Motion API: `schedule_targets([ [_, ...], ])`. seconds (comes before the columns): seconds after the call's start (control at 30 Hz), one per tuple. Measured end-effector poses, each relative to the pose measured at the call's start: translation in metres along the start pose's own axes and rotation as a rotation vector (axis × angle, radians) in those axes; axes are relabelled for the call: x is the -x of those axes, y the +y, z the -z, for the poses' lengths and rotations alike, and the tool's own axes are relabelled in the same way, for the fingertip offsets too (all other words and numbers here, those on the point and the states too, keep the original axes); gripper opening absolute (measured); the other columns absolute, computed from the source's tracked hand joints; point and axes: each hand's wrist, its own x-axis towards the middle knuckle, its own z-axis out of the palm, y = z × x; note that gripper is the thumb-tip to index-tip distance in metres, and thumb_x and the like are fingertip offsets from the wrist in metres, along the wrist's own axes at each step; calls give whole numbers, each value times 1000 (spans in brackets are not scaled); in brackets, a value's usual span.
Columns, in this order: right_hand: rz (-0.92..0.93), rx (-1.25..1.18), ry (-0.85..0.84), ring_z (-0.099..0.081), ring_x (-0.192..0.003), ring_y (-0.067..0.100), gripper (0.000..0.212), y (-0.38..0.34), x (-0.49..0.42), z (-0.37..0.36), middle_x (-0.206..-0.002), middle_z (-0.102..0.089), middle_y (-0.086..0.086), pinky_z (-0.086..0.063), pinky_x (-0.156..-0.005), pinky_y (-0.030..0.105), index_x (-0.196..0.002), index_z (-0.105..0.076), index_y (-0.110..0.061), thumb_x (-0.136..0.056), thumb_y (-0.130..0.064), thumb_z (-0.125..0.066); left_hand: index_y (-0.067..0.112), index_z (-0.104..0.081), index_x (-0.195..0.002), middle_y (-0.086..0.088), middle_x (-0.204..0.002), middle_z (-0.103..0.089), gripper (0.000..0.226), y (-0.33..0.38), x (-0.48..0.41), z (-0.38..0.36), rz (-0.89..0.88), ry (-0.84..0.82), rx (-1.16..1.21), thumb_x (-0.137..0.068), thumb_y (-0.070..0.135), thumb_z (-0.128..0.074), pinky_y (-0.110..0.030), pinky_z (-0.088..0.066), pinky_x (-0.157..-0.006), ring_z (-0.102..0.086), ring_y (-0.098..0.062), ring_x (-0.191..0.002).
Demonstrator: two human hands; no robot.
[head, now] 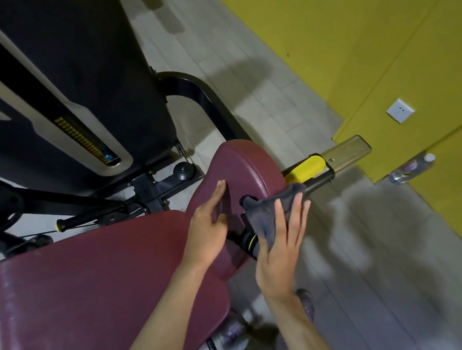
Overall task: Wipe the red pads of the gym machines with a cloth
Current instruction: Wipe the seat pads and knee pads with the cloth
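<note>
1 cloth (266, 213) under R hand (279, 253) at red pad (240, 167) edge.

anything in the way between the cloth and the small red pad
Nothing visible blocks it. The dark cloth, under the flat right hand, sits at the lower edge of the small red pad, partly over the black post there. The left hand rests flat on the pad's face beside the cloth, covering that patch.
</note>
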Motion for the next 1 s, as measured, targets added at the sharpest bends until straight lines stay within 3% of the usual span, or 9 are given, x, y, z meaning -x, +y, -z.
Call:
schedule_targets([
  [0.13,68,170,-73,-9,-158,34,67,-18,-41,14,-167,-28,4,-27,-121,60,-156,-41,-16,-95,-4,-66,35,-47,-151,-13,-136,-63,64,1,7,11,5,51,-36,-98,-1,-50,-53,-45,-104,-54,-47,-119],
  [0.2,117,254,-111,-16,-157,28,58,-28,-66,17,-163,-37,-3,-32,-119,58,-154,-43,-19,-100,-14,-62,31,-52,-147,-5,-132,-65,58,4,13,20,-32,104,-30,-97,2,-52,-51,-47,-102,-58,-43,-117],
  [0.37,195,411,-366,-40,-146,30,47,-50,-145,0,-151,-53,-4,-42,-111,56,-149,-49,-23,-102,-31,-49,24,-61,-134,16,-129,-61,44,29,17,43,-228,301,-15,-96,3,-54,-24,-41,-108,-52,0,-124],
  [0.5,269,448,-711,-58,-122,28,28,-65,-198,-30,-122,-67,-2,-51,-97,51,-128,-62,-31,-100,-31,-56,21,-64,-124,11,-120,-61,45,63,-3,55,-399,377,-82,-89,-6,-53,-15,-42,-92,-53,-5,-111],
  [0.6,193,237,-867,-51,-133,19,48,-62,-214,-17,-138,-60,-3,-42,-112,47,-140,-59,-29,-93,-36,-70,17,-66,-113,7,-109,-60,41,75,-36,61,-488,359,-178,-85,-9,-53,-30,-46,-92,-53,-12,-105],
  [0.67,8,-3,-771,-41,-143,9,60,-58,-209,15,-151,-51,-5,-31,-120,33,-149,-52,-24,-94,-36,-72,15,-65,-114,2,-112,-61,36,81,-60,62,-551,285,-250,-88,-7,-52,-39,-47,-95,-55,-17,-109],
  [0.77,-182,-180,-355,-55,-130,7,55,-41,-186,55,-136,-61,-2,-42,-110,29,-150,-46,-20,-99,-20,-66,16,-64,-123,0,-125,-65,24,85,-92,53,-729,55,-443,-104,25,-53,-43,-44,-107,-54,-18,-124],
  [0.87,-249,-260,-101,-67,-109,19,56,-26,-167,65,-117,-67,9,-53,-92,28,-150,-39,-18,-99,-10,-61,31,-60,-135,10,-139,-61,55,79,-112,35,-793,-181,-663,-99,69,-42,-39,-30,-118,-44,-12,-138],
  [1.0,-259,-336,-19,-67,-85,21,37,-27,-158,63,-95,-68,5,-55,-74,35,-134,-46,-21,-102,-5,-58,31,-74,-118,13,-119,-71,38,56,-126,16,-913,12,-459,-100,57,-52,-32,-45,-103,-60,-10,-121],
])
